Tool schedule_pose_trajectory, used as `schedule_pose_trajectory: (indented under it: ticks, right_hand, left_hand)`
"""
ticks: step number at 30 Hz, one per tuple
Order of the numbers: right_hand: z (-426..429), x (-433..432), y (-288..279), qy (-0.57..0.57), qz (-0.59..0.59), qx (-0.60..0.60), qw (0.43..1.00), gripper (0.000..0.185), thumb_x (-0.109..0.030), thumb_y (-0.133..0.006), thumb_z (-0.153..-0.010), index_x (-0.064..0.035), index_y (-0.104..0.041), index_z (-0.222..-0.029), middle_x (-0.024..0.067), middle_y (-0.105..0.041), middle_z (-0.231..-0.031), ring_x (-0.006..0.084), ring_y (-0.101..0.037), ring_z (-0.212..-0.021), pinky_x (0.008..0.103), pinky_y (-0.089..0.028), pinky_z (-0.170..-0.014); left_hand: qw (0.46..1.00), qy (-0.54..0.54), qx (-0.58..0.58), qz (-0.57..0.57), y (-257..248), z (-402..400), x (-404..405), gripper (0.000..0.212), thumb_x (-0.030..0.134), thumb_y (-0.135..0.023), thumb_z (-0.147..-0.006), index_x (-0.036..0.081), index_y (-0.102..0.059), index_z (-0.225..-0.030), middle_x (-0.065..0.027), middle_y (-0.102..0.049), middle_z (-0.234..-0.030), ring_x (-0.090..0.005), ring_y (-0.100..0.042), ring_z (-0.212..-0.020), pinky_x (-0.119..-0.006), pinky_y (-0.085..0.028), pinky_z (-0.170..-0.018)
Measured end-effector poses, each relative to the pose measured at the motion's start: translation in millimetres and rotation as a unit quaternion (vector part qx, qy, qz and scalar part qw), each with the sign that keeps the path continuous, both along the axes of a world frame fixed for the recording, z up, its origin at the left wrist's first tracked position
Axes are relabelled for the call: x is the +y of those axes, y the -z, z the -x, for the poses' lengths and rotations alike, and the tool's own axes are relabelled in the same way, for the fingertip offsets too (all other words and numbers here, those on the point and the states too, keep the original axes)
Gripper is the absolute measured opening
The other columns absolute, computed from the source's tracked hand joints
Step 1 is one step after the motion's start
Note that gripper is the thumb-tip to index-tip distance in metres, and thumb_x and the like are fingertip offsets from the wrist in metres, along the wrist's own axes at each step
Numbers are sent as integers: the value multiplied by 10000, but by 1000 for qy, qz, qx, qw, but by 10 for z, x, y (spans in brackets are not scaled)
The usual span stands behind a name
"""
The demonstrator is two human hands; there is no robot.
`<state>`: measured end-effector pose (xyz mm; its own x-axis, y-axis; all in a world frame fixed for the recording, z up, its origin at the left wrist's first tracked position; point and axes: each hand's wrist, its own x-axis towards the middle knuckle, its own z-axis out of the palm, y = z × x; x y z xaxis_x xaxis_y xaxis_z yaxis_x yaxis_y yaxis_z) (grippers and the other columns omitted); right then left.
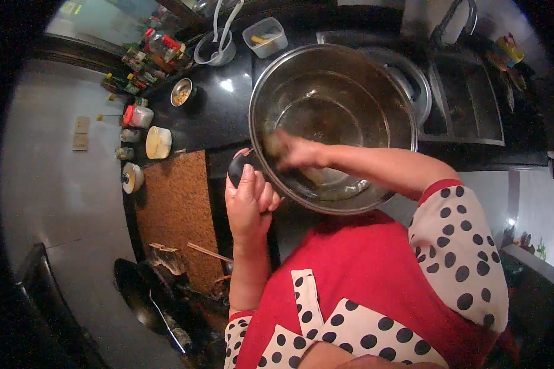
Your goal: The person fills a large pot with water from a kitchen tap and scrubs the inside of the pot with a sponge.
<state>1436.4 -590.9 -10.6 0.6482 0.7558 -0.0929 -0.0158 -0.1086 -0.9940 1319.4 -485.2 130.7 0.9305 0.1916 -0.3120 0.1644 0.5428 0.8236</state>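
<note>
A large, deep stainless steel pot (332, 83) is tilted so that its mouth faces me. My left hand (253, 198) grips the black pot handle (238, 169) on the left rim. Reaching across the mouth, my right hand (300, 150) is inside the pot against its left wall. A blurred greenish-yellow pad (273, 144), possibly a sponge, is under its fingers. Wet-looking shine lies on the pot's lower inside wall.
Behind the pot stands a partly hidden round, metal-rimmed thing (424, 90), near a sink (466, 101). Plastic tubs (265, 39) and a small metal bowl (182, 92) are on the dark counter. A wok (138, 300) sits lower left, by a brown board (175, 198).
</note>
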Motion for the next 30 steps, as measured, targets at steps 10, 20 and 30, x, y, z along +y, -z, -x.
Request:
schedule_pose_trajectory:
  ticks: [10, 20, 30]
  right_hand:
    - [-470, 197, -180, -22, 77, -112, 990, 412, -136, -671, -656, -7, -547, -1028, 108, -574, -968, 203, -517, -886, 328, -428, -787]
    - [-1501, -393, 1314, 502, 115, 191, 835, 239, -270, -549, -808, -87, -640, -932, 115, -596, -858, 243, -554, -756, 359, -454, -658]
    - [-926, -1008, 887, -23, 515, -428, 742, 317, -320, -563, -779, -163, -625, -1048, 107, -629, -913, 264, -603, -847, 409, -483, -697]
  left_hand:
    - [1000, -22, -10, 19, -34, 56, -1, 249, 139, -396, -940, 78, -390, -1181, 39, -262, -497, -56, -232, -348, -231, -260, -336]
    - [1000, -5, -12, -25, -63, 49, -164, 248, 171, -352, -959, 69, -407, -1179, 45, -253, -505, -57, -223, -355, -233, -256, -341]
    - [1000, -9, -29, 1, -2, 23, -67, 252, 142, -403, -941, 76, -383, -1184, 40, -279, -510, -57, -241, -362, -229, -258, -336]
